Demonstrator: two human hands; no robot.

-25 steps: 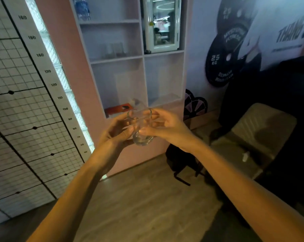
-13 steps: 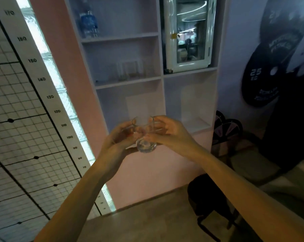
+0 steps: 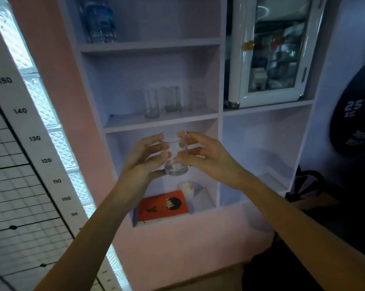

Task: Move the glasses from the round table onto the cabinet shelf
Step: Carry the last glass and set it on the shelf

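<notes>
You had the clear glass (image 3: 176, 156) upright between both hands in front of the cabinet (image 3: 220, 85), your left hand (image 3: 145, 158) curled round it from nine o'clock and your right hand (image 3: 204, 156) pinching it from three o'clock, fingers closed on it. It hung just below the middle shelf (image 3: 135, 122), at six o'clock from the other glasses (image 3: 162, 100) standing there. A red book (image 3: 162, 204) lay at six o'clock below the glass you held.
</notes>
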